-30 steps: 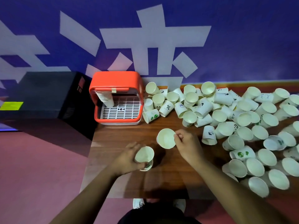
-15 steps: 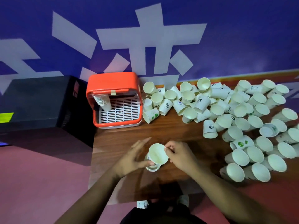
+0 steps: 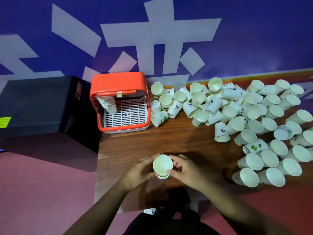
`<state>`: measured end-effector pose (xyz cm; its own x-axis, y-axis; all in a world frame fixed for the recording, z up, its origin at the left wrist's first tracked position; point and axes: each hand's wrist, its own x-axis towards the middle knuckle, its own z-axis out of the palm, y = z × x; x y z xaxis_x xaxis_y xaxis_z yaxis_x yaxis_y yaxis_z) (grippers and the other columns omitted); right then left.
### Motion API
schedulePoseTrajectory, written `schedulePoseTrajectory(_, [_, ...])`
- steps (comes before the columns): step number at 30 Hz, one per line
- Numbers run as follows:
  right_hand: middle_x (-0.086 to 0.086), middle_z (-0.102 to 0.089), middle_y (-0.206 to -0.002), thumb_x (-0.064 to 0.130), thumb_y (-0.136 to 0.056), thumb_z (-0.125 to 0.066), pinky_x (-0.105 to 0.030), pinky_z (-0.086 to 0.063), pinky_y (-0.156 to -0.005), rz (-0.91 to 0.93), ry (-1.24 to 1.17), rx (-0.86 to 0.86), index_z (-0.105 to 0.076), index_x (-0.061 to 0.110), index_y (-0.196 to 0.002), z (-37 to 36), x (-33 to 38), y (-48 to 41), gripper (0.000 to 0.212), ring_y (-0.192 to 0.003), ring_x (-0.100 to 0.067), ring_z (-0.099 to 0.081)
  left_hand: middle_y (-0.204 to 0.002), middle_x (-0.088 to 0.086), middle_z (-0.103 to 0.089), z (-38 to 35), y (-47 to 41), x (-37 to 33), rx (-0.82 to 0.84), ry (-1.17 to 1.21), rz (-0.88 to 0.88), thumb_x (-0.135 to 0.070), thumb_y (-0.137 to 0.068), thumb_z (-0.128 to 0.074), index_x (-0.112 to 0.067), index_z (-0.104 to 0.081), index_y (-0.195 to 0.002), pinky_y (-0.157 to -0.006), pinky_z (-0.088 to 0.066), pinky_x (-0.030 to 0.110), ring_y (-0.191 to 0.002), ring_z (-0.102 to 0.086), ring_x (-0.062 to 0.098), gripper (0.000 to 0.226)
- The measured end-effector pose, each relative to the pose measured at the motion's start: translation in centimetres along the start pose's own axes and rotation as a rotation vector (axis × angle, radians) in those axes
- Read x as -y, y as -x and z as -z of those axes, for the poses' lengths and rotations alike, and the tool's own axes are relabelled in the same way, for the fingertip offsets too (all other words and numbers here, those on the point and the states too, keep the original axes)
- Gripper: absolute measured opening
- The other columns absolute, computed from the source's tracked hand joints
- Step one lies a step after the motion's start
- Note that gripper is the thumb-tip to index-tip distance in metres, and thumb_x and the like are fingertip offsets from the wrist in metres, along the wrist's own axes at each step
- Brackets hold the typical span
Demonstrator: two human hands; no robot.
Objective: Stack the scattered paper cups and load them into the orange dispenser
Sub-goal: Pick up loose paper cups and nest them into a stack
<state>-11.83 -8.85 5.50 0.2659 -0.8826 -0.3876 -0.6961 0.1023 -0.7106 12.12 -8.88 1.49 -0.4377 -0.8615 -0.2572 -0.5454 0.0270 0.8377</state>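
Observation:
A small stack of white paper cups (image 3: 162,165) sits between both hands above the near part of the wooden table (image 3: 169,139). My left hand (image 3: 138,172) wraps its left side and my right hand (image 3: 184,170) pinches its right rim and wall. The orange dispenser (image 3: 118,85) stands at the table's far left corner, with a stack of cups (image 3: 108,104) inside on the left over a white grille. Several loose white cups (image 3: 254,119) lie scattered over the right and far side of the table.
A dark box-shaped unit (image 3: 42,102) stands left of the dispenser, beyond the table's left edge. A blue wall with pale shapes rises behind. One cup (image 3: 221,134) stands mouth-down near the pile's edge. Bare wood lies between the hands and the dispenser.
The two cups held apart a second ago have come together: the right hand's cup has gone into the left hand's cup, and both hands now close round the joined stack.

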Motion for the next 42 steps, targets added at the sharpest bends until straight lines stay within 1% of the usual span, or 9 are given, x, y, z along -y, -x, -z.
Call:
schedulePoseTrajectory(2, [0.01, -0.046, -0.119, 0.037, -0.083, -0.072, -0.008, -0.038, -0.079, 0.01, 0.061, 0.05, -0.046, 0.023, -0.143, -0.6, -0.7, 0.0, 0.067, -0.095, -0.004, -0.054, -0.142, -0.022, -0.049, -0.3, -0.1, 0.5, 0.045, 0.016, 0.015, -0.043, -0.083, -0.077, -0.042, -0.041, -0.147, -0.111, -0.038, 0.023, -0.134, -0.044, -0.004, 0.074])
schedulePoseTrajectory(6, [0.002, -0.04, -0.135, 0.038, -0.093, -0.06, -0.022, -0.036, -0.095, 0.059, 0.267, 0.051, -0.036, 0.019, -0.149, -1.8, -1.4, -0.4, 0.063, -0.12, -0.017, -0.05, -0.139, -0.022, -0.05, -1.0, 0.0, 0.4, 0.079, -0.016, -0.003, -0.052, -0.079, -0.074, -0.034, -0.045, -0.145, -0.105, -0.04, 0.015, -0.129, -0.045, -0.011, 0.075])
schedulePoseTrajectory(10, [0.0, -0.036, -0.139, 0.045, -0.099, -0.046, -0.029, -0.037, -0.1, 0.087, 0.298, 0.058, -0.025, 0.024, -0.153, -2.8, -2.3, -0.4, 0.062, -0.124, -0.02, -0.048, -0.137, -0.018, -0.055, -1.5, -0.1, 0.7, 0.053, -0.01, 0.032, -0.056, -0.078, -0.075, -0.033, -0.049, -0.145, -0.102, -0.042, 0.015, -0.126, -0.049, -0.008, 0.075])
schedulePoseTrajectory(16, [0.002, -0.04, -0.139, 0.049, -0.095, -0.049, -0.03, -0.042, -0.102, 0.055, 0.226, -0.061, -0.041, 0.024, -0.146, 0.4, -4.2, -0.5, 0.057, -0.124, -0.016, -0.05, -0.127, -0.013, -0.056, -0.4, -0.9, -0.2, 0.002, 0.005, 0.125, -0.029, -0.091, -0.073, -0.035, -0.057, -0.134, -0.082, -0.042, 0.006, -0.103, -0.052, -0.014, 0.046])
schedulePoseTrajectory(19, [-0.003, -0.04, -0.142, 0.041, -0.097, -0.049, -0.036, -0.043, -0.104, -0.022, 0.263, -0.16, -0.044, 0.019, -0.143, 4.6, -6.0, -0.8, 0.052, -0.127, -0.02, -0.048, -0.119, -0.014, -0.054, 0.2, -3.4, -2.4, -0.063, -0.061, 0.102, -0.03, -0.095, -0.067, -0.04, -0.055, -0.122, -0.082, -0.048, 0.015, -0.105, -0.057, 0.0, 0.031])
schedulePoseTrajectory(24, [-0.019, -0.05, -0.13, 0.028, -0.093, -0.056, -0.043, -0.047, -0.098, -0.228, 0.331, -0.315, -0.053, 0.004, -0.131, 11.6, -10.8, -1.4, 0.045, -0.118, -0.035, -0.053, -0.116, -0.005, -0.056, -1.3, -10.3, -7.0, -0.088, -0.208, 0.058, -0.029, -0.095, -0.064, -0.022, -0.061, -0.12, -0.082, -0.044, 0.022, -0.104, -0.058, 0.014, 0.026])
schedulePoseTrajectory(31, [-0.026, -0.057, -0.108, 0.027, -0.088, -0.062, -0.04, -0.045, -0.085, -0.425, 0.205, -0.391, -0.057, -0.008, -0.114, 15.8, -15.5, -3.4, 0.044, -0.107, -0.039, -0.052, -0.129, 0.009, -0.052, -6.3, -20.6, -12.7, -0.058, -0.309, 0.114, -0.032, -0.092, -0.067, -0.013, -0.054, -0.135, -0.1, -0.042, 0.03, -0.119, -0.052, 0.023, 0.049])
schedulePoseTrajectory(36, [-0.03, -0.055, -0.111, 0.045, -0.075, -0.043, -0.04, -0.045, -0.083, -0.495, 0.095, -0.386, -0.052, -0.01, -0.111, 15.7, -17.4, -6.1, 0.067, -0.105, -0.041, -0.053, -0.137, 0.018, -0.051, -8.0, -27.7, -14.3, -0.132, -0.349, 0.21, -0.038, -0.087, -0.074, -0.005, -0.045, -0.141, -0.099, -0.042, 0.036, -0.124, -0.05, 0.033, 0.069])
schedulePoseTrajectory(42, [-0.03, -0.052, -0.123, 0.038, -0.09, -0.059, -0.041, -0.043, -0.091, -0.539, 0.123, -0.391, -0.041, -0.011, -0.127, 15.8, -19.2, -8.2, 0.064, -0.112, -0.042, -0.051, -0.134, 0.021, -0.045, -10.2, -32.8, -14.0, -0.185, -0.422, 0.357, -0.046, -0.077, -0.081, -0.002, -0.041, -0.134, -0.097, -0.045, 0.045, -0.124, -0.049, 0.039, 0.082])
